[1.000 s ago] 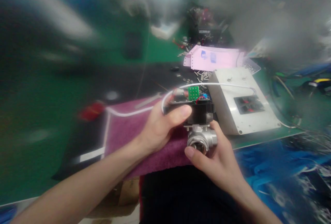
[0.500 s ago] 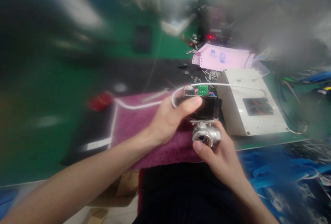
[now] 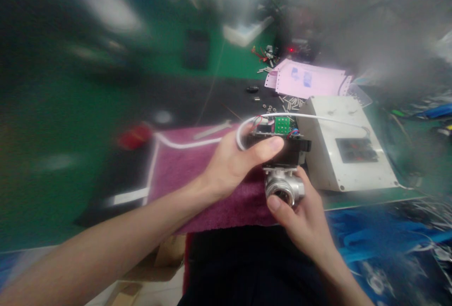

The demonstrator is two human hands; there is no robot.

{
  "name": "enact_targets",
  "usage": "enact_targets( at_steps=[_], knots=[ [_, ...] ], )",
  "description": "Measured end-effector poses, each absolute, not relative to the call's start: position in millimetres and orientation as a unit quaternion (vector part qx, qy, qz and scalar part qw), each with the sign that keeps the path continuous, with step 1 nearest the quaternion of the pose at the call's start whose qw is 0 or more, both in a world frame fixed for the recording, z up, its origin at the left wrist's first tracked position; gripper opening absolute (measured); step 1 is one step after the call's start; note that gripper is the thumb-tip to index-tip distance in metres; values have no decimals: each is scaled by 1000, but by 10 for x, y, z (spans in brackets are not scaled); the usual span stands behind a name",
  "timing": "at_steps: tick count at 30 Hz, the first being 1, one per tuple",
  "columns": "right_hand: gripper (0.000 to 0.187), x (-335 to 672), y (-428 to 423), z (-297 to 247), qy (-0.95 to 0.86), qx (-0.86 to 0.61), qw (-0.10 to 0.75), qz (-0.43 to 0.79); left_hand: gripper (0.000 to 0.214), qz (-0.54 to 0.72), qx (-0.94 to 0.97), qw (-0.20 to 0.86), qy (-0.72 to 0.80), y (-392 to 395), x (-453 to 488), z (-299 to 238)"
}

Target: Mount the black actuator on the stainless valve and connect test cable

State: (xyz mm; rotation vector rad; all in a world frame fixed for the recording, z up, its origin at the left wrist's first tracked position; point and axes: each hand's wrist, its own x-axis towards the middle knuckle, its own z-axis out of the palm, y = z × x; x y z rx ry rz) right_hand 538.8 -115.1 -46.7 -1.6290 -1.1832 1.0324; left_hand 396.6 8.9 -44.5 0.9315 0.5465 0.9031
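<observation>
Between my hands is a motorized valve, held above a purple cloth [image 3: 183, 169]. Its black actuator housing [image 3: 287, 153] is uncovered at the top, showing a green circuit board [image 3: 282, 125] and thin wires. My left hand [image 3: 236, 160] grips the housing from the left, thumb across its near face; the other fingers are hidden behind it. Below, my right hand [image 3: 305, 214] is closed around the silver metal valve body [image 3: 284, 187], with the thumb at the round port. A white cable [image 3: 242, 132] loops past my left hand and runs over to a grey box.
The sloped grey metal box [image 3: 353, 141] stands close on the right. Pink papers [image 3: 310, 79], small metal pins [image 3: 292, 103] and several nuts lie beyond the valve. On the cloth rests a wrench [image 3: 212, 130]; a red object [image 3: 134, 136] is at its left corner.
The valve has tipped slightly, so more of the circuit board and the housing's top edge shows. Both hands keep their hold. The whole view has shifted a little.
</observation>
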Motion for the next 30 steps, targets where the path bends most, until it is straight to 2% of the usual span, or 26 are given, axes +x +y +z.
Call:
enact_targets(
  at_steps=[4,15,23,30],
  knots=[
    [62,5384,-1152,-485,-473,-658,411,417,40,406,411,774,260,92,3963,-470],
    [56,5391,-1129,-475,-501,-640,405,418,41,384,450,769,241,158,3900,-474],
    [54,5394,-1166,-513,-509,-654,410,380,38,342,431,811,199,177,3904,-392],
    [51,5375,-1119,-483,-492,-655,414,396,40,343,416,819,195,197,3914,-354]
  ],
)
